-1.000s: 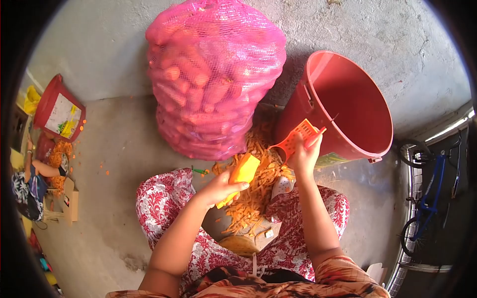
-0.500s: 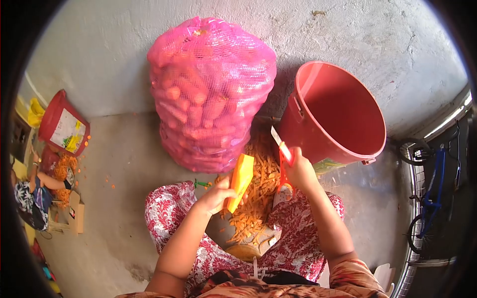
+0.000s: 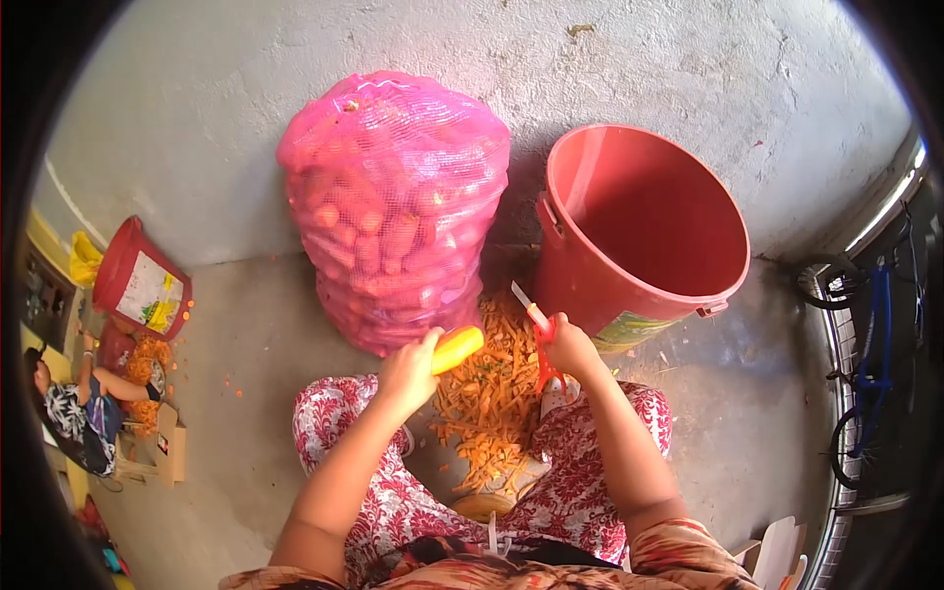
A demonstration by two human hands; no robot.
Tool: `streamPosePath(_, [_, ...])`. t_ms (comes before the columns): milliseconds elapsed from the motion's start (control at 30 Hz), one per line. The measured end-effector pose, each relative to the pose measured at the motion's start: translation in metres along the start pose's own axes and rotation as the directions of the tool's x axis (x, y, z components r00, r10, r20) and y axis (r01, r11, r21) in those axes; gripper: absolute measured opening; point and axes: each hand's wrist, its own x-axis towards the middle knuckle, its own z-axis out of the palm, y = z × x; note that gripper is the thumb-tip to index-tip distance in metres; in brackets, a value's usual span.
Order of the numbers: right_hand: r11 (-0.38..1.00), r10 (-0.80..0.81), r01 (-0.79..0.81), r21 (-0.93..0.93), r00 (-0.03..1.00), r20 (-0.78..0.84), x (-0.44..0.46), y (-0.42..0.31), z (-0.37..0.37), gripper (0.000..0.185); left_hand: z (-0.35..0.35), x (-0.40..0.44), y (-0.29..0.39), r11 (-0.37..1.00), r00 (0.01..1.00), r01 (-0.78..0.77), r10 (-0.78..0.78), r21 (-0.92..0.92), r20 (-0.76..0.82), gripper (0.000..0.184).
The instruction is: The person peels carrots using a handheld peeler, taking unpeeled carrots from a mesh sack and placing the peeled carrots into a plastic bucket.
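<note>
My left hand [image 3: 409,374] is wrapped round a bright yellow-orange peeled carrot [image 3: 458,349], whose end points to the right. In my right hand [image 3: 568,346] is an orange peeler [image 3: 544,362]. A pale, pointed blade sticks out above that fist, and an orange frame hangs below it. The two hands are apart, and the peeler does not touch the carrot. Beneath them, a heap of orange peelings [image 3: 487,403] lies on the floor between my legs. Beyond my left hand stands a pink mesh sack [image 3: 393,216] full of carrots.
A large red bucket [image 3: 639,285] stands right of the sack, near the wall [image 3: 669,69]. At far left, another person [image 3: 84,413] sits by a smaller red bucket [image 3: 147,280] and more peelings [image 3: 149,369]. A blue bicycle [image 3: 870,344] is at far right.
My left hand has turned the carrot from nearly upright to lying more level, and moved it up and left. My right hand has shifted left and slightly down with the peeler. The view has tilted.
</note>
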Motion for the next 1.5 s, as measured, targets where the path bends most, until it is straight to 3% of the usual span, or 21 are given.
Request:
streamPosePath(33, [1.000, 0.009, -0.009, -0.006, 1.000, -0.003, -0.002, -0.003, -0.005, 0.031, -0.009, 0.000, 0.006, 0.931, 0.998, 0.064, -0.069, 0.359, 0.001, 0.056])
streamPosePath(200, [1.000, 0.017, -0.017, -0.022, 0.999, -0.030, -0.005, -0.005, -0.015, 0.030, -0.021, 0.011, 0.011, 0.946, 0.985, 0.174, -0.169, 0.273, -0.043, 0.052])
streamPosePath(300, [0.988, 0.060, -0.047, -0.146, 0.995, 0.081, -0.007, -0.008, -0.014, 0.030, -0.020, 0.024, 0.014, 0.998, 1.000, 0.029, -0.029, 0.050, -0.001, 0.053])
streamPosePath(333, [0.978, 0.067, -0.041, -0.203, 0.990, 0.124, -0.009, -0.011, -0.013, 0.030, -0.025, 0.033, 0.020, 0.999, 0.984, 0.007, -0.012, 0.032, 0.177, 0.053])
streamPosePath(367, [0.974, 0.045, -0.002, -0.228, 0.983, 0.180, -0.010, -0.013, -0.010, 0.032, -0.032, 0.043, 0.029, 0.979, 0.910, -0.103, 0.023, 0.174, 0.413, 0.051])
streamPosePath(433, [0.958, 0.003, 0.080, -0.274, 0.956, 0.293, -0.013, -0.017, -0.004, 0.035, -0.056, 0.061, 0.081, 0.858, 0.604, -0.387, -0.041, 0.338, 0.796, 0.047])
streamPosePath(500, [0.942, -0.010, 0.142, -0.304, 0.918, 0.397, -0.010, -0.016, 0.013, 0.034, -0.060, 0.078, 0.116, 0.726, 0.554, -0.555, -0.041, 0.406, 0.831, 0.035])
streamPosePath(533, [0.931, -0.053, 0.202, -0.304, 0.899, 0.436, -0.005, -0.008, 0.029, 0.032, -0.061, 0.091, 0.127, 0.737, 0.624, -0.535, 0.016, 0.413, 0.781, 0.036])
streamPosePath(567, [0.917, -0.095, 0.262, -0.301, 0.876, 0.473, -0.002, -0.006, 0.039, 0.031, -0.075, 0.095, 0.150, 0.736, 0.758, -0.561, 0.274, 0.378, 0.592, 0.037])
streamPosePath(600, [0.938, -0.021, 0.204, -0.279, 0.840, 0.542, -0.014, -0.032, 0.010, 0.025, -0.078, 0.105, 0.170, 0.773, 0.830, -0.529, 0.387, 0.350, 0.401, 0.040])
streamPosePath(633, [0.940, -0.062, 0.239, -0.245, 0.824, 0.563, -0.011, -0.030, 0.014, 0.025, -0.079, 0.114, 0.178, 0.765, 0.774, -0.631, 0.632, 0.129, 0.039, 0.039])
streamPosePath(700, [0.934, -0.144, 0.308, -0.178, 0.786, 0.602, -0.004, -0.020, 0.027, 0.025, -0.090, 0.132, 0.209, 0.606, 0.523, -0.753, 0.788, 0.256, -0.324, 0.035])
streamPosePath(800, [0.964, -0.063, 0.206, -0.169, 0.792, 0.608, -0.009, -0.034, 0.010, 0.031, -0.115, 0.134, 0.216, 0.542, 0.401, -0.769, 0.822, 0.338, -0.404, 0.029])
streamPosePath(967, [0.954, -0.110, 0.240, -0.177, 0.834, 0.541, -0.009, -0.027, 0.011, 0.033, -0.201, 0.179, 0.143, 0.755, 0.482, -0.485, 0.652, 0.442, -0.584, 0.023])
streamPosePath(1033, [0.954, -0.113, 0.244, -0.173, 0.830, 0.546, -0.008, -0.029, 0.010, 0.034, -0.242, 0.214, 0.089, 0.882, 0.633, -0.325, 0.470, 0.341, -0.615, 0.020])
streamPosePath(1100, [0.956, -0.121, 0.245, -0.159, 0.828, 0.547, -0.010, -0.035, 0.001, 0.035, -0.269, 0.227, 0.044, 0.954, 0.846, 0.010, 0.152, 0.301, -0.512, 0.018])
streamPosePath(1167, [0.951, -0.183, 0.279, -0.132, 0.854, 0.487, -0.003, -0.018, 0.020, 0.034, -0.272, 0.238, -0.018, 0.922, 0.940, -0.007, 0.138, 0.387, -0.311, 0.023])
streamPosePath(1233, [0.948, -0.207, 0.293, -0.122, 0.864, 0.460, 0.001, -0.014, 0.025, 0.034, -0.264, 0.229, -0.043, 0.660, 0.978, -0.004, 0.159, 0.751, -0.134, 0.023])
streamPosePath(1333, [0.950, -0.195, 0.287, -0.121, 0.852, 0.486, 0.000, -0.027, 0.020, 0.034, -0.251, 0.228, -0.053, 0.692, 0.993, -0.019, 0.096, 0.721, -0.066, 0.022])
streamPosePath(1433, [0.949, -0.187, 0.291, -0.124, 0.834, 0.519, -0.001, -0.039, 0.016, 0.033, -0.232, 0.225, -0.044, 0.520, 0.845, -0.313, 0.535, 0.795, -0.017, 0.023])
streamPosePath(1500, [0.949, -0.165, 0.284, -0.139, 0.820, 0.548, 0.000, -0.046, 0.015, 0.030, -0.229, 0.228, -0.043, 0.393, 0.882, -0.310, 0.458, 0.865, 0.108, 0.026])
